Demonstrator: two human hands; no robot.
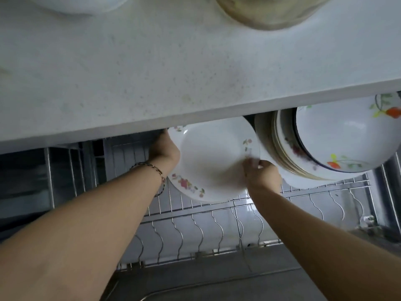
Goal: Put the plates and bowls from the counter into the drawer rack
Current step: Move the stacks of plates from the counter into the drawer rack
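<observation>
Plate [212,161] stands between left hand [163,148] and right hand [263,177], both gripping its rim.

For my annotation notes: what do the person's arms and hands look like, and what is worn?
The left forearm and right forearm are bare, no sleeves in view. The left wrist has a thin braided bracelet, dark with reddish flecks. Nothing shows on the right wrist. The left hand and right hand are ungloved.

A bracelet [152,166] on a bare arm [97,213].
Thin braided cord, dark with red and pale strands, circling the wrist just behind the left hand [164,149].
</observation>
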